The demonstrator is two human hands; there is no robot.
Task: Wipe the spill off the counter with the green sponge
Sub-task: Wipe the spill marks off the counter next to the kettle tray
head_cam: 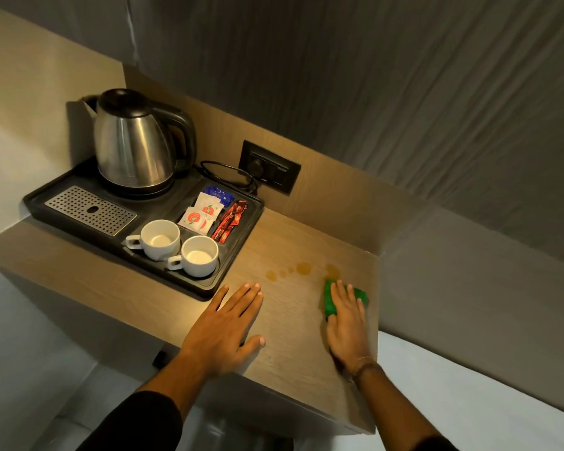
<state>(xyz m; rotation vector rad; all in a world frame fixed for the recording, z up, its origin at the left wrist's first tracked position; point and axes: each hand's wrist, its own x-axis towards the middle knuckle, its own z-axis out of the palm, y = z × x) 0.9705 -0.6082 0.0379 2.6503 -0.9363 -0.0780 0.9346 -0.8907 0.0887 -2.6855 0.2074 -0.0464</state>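
A green sponge point(330, 301) lies on the wooden counter point(293, 323) near its right edge. My right hand point(347, 323) presses flat on top of it, fingers spread over the sponge. Several amber drops of the spill point(303, 268) dot the counter just beyond the sponge and to its left, one patch touching the sponge's far end. My left hand point(227, 323) rests flat and open on the counter, palm down, beside the tray's front corner, holding nothing.
A black tray point(238, 252) at the left holds a steel kettle point(134, 141), two white cups point(160, 237), and sachets point(209, 211). A wall socket point(269, 167) with the kettle's cord sits on the back panel. The counter's right edge drops off beside the sponge.
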